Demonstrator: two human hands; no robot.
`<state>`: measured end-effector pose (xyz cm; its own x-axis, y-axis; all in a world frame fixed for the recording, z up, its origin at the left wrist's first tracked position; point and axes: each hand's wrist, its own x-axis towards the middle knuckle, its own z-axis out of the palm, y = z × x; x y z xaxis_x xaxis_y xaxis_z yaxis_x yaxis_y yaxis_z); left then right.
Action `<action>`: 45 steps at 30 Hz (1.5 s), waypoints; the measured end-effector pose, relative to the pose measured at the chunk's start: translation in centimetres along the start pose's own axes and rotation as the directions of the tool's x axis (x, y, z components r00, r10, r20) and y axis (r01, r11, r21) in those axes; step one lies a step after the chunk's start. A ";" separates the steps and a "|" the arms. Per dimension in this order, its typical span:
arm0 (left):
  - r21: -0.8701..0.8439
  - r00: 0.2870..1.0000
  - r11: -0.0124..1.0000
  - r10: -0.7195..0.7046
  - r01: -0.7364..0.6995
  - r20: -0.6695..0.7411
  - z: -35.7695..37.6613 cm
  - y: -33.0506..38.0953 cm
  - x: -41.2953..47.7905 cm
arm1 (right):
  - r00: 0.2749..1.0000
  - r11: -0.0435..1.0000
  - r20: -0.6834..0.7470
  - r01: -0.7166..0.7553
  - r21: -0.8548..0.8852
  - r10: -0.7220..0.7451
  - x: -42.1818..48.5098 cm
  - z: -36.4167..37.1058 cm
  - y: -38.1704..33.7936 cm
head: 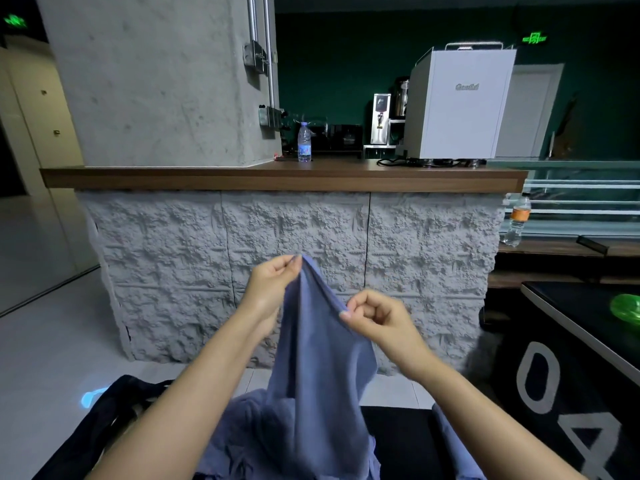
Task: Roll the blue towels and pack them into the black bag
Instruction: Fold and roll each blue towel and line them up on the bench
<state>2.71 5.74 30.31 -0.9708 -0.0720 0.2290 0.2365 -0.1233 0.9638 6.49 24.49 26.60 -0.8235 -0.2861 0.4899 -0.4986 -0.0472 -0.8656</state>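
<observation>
Blue towel (322, 375) is up in the air, its tail draping onto a heap of more blue towels (239, 441). Left hand (273, 282) pinches the top corner and right hand (377, 317) pinches the edge lower down. Black bag (104, 420) lies bottom left, beside the heap. Best move: slide the hands apart to the corners, pull the edge taut and lay the towel flat before rolling, or the roll goes lumpy.

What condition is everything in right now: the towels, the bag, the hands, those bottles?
Held towel: unrolled, hanging down.
Left hand: pinching the towel's top corner.
Right hand: pinching its edge lower down.
Other towels: unrolled, in a loose heap.
Black bag: crumpled at lower left; opening not visible.
Blue-label bottle: upright on the counter, capped.
Orange-label bottle: upright on the side shelf.
</observation>
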 end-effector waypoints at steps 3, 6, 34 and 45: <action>0.020 0.998 1.000 -0.016 0.018 -0.063 -2.0 0.4 3.1 | 0.985 0.997 0.169 -0.035 -0.068 0.046 -1.8 0.4 1.1; 0.043 0.987 0.999 -0.021 0.028 -0.157 -4.5 0.6 5.8 | 0.926 0.977 0.353 -0.062 -0.203 0.133 -4.1 0.7 2.8; -0.086 0.943 0.971 -0.236 0.222 -0.234 -16.0 -4.1 1.0 | 0.808 0.838 -0.225 -0.514 0.183 0.545 1.6 -8.4 6.7; 0.149 0.985 0.983 -0.085 0.108 -0.150 -1.7 -6.6 -0.3 | 0.866 0.917 -0.356 -0.394 -0.056 0.351 3.5 4.0 4.0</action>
<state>1.50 4.87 23.63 -0.9701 -0.2093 0.1229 0.1217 0.0189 0.9924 2.70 19.50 24.45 -0.9845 0.0759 0.1580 -0.1480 0.1229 -0.9813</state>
